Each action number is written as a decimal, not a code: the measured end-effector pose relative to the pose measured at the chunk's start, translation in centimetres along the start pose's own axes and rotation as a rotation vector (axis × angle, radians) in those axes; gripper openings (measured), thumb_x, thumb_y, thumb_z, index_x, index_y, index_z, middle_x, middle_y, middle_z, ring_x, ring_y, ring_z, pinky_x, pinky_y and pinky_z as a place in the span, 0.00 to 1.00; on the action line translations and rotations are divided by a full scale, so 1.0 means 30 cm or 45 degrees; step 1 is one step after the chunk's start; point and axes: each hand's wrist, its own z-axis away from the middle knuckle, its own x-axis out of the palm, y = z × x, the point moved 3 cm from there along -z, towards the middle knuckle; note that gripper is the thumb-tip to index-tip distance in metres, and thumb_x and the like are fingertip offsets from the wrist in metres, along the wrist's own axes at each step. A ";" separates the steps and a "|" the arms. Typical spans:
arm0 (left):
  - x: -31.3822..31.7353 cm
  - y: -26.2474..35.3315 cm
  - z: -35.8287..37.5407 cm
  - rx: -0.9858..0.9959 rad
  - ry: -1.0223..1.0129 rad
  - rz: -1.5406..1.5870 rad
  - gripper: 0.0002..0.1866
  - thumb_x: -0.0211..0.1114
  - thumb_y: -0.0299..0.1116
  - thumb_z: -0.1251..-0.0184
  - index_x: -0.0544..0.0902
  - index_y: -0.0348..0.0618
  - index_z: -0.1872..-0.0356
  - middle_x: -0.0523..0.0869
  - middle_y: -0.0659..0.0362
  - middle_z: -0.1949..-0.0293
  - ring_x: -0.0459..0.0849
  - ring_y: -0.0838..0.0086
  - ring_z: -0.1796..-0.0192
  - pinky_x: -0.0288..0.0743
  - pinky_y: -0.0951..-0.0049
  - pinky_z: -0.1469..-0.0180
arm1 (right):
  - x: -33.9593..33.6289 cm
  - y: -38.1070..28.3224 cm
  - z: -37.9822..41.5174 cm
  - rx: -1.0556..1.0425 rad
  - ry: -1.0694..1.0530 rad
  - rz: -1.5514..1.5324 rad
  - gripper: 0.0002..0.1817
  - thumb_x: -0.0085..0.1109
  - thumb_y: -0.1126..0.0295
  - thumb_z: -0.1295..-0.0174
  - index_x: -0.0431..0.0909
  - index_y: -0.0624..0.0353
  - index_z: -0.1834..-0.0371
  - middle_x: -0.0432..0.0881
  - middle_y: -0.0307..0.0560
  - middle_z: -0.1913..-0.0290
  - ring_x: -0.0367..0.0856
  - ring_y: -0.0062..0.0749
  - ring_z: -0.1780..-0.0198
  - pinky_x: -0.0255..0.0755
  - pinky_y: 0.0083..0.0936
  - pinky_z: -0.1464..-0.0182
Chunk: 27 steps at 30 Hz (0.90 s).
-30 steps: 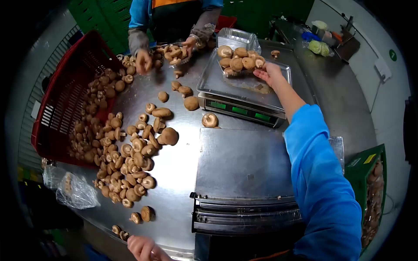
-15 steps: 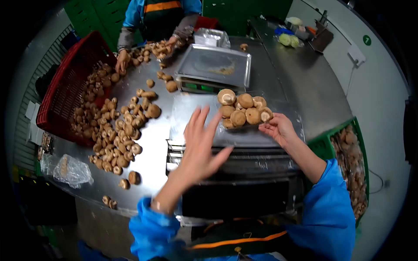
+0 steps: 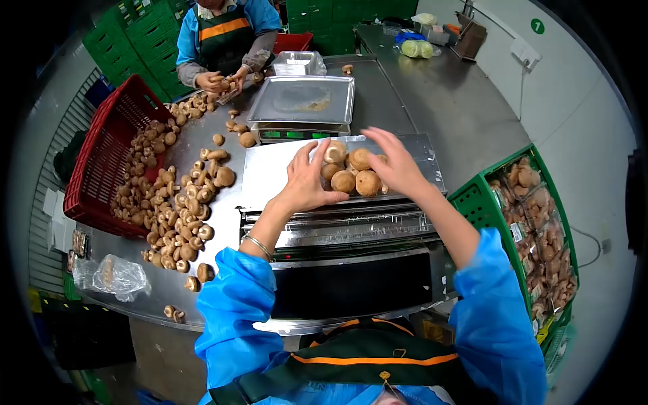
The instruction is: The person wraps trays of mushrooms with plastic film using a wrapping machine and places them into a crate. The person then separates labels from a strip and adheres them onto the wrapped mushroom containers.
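Observation:
A clear tray of brown-capped mushrooms [image 3: 356,174] rests on the metal plate of a wrapping machine [image 3: 266,169], in front of me. My left hand [image 3: 305,181] curves round the tray's left side, thumb at the near corner and fingers toward the far edge. Over the right side reaches my right hand [image 3: 398,167], its fingers bent across the far edge and covering some mushrooms; its thumb is hidden. Both hands appear to hold the tray between them. Just beyond stands a weighing scale [image 3: 302,98] with a steel top and a green display.
Loose mushrooms [image 3: 182,216] spill from a tipped red crate [image 3: 101,155] at left. Crumpled plastic film [image 3: 121,277] lies near the front edge. A green crate [image 3: 472,202] of wrapped packs stands at right. Across the table, a co-worker [image 3: 226,40] handles mushrooms beside stacked trays [image 3: 293,63].
My left hand has come down to the tray's left side. My right hand has shifted from the near right corner to over the right side. The co-worker's hands have come together.

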 end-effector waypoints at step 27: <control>0.022 -0.025 0.408 -0.380 0.217 -0.567 0.19 0.68 0.48 0.53 0.84 0.39 0.82 0.79 0.54 0.77 0.72 0.61 0.63 0.58 0.61 0.55 | -0.103 0.068 0.473 0.392 -0.219 1.154 0.22 0.56 0.50 0.45 0.77 0.59 0.84 0.75 0.50 0.72 0.71 0.45 0.66 0.61 0.39 0.61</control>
